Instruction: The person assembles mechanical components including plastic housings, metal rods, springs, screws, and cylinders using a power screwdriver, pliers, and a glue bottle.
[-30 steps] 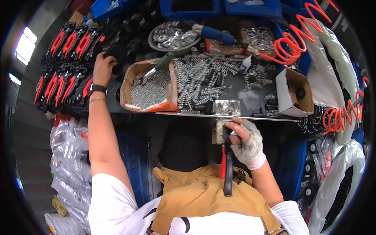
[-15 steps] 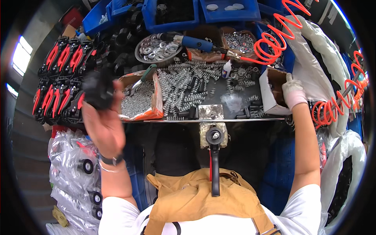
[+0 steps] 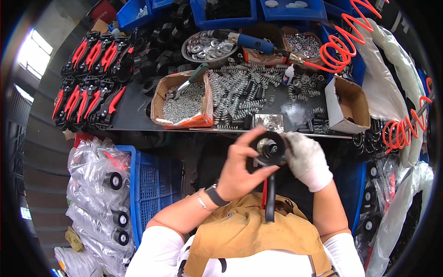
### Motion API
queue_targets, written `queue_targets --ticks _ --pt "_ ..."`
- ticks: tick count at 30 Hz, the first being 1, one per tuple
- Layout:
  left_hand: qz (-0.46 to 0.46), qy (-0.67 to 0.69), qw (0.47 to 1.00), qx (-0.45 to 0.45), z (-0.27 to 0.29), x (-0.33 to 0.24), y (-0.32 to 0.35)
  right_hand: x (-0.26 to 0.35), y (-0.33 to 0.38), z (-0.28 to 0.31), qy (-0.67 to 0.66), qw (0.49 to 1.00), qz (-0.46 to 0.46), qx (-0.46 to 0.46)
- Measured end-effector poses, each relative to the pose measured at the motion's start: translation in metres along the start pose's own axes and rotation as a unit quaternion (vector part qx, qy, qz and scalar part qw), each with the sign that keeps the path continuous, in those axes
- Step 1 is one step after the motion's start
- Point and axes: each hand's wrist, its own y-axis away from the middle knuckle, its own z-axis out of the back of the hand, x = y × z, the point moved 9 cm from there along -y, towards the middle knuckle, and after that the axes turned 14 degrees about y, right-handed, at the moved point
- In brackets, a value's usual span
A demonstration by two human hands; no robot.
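In front of my body, my left hand (image 3: 242, 166) curves its thumb and forefinger around a round, hollow black part (image 3: 258, 156). A metal stud shows through the part's middle. My right hand (image 3: 308, 161), in a white glove, has its fingers bent against the part's right side; anything in them is hidden. A straight black handle (image 3: 270, 203) with a red strip along it points toward me beneath the part. Just beyond, a worn metal plate (image 3: 269, 122) lies at the bench's front edge.
A carton of small metal pieces (image 3: 182, 101) stands left, beside loose springs (image 3: 235, 92). Red-and-black handles (image 3: 87, 101) fill the far left. An opened white box (image 3: 346, 104) stands right, near a coiled red hose (image 3: 406, 124). A blue crate (image 3: 157, 184) is below the bench.
My left hand has brought the black part from the left side to the middle. My right hand has come out of the white box to meet it. The view has shifted left.
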Motion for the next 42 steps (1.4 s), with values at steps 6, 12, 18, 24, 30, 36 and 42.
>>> queue_targets --ticks 6,12,18,24,30,36,42 --pt "0.119 -0.097 0.987 0.052 -0.018 0.014 -0.006 -0.079 -0.068 0.020 0.039 0.984 -0.127 -0.116" --pt "0.088 -0.159 0.981 0.068 0.004 -0.017 -0.065 -0.115 -0.127 -0.019 0.128 0.979 -0.150 -0.049" --pt "-0.058 -0.396 0.916 -0.017 0.151 0.010 -0.298 -0.065 -0.101 0.027 -0.048 0.977 -0.141 -0.151" --pt "0.108 -0.622 0.774 0.055 0.151 0.143 -0.402 -0.060 -0.056 0.032 -0.240 0.945 -0.181 -0.132" --pt "0.032 -0.671 0.721 0.167 0.122 0.161 -0.405 -0.073 -0.012 0.029 -0.331 0.907 -0.225 -0.127" --pt "0.163 -0.027 0.971 -0.174 0.164 0.130 -0.381 -0.075 0.008 0.022 -0.465 0.835 -0.264 -0.127" --pt "0.176 0.240 0.951 -0.088 0.111 0.025 -0.275 -0.068 -0.009 0.018 -0.370 0.897 -0.209 -0.122"
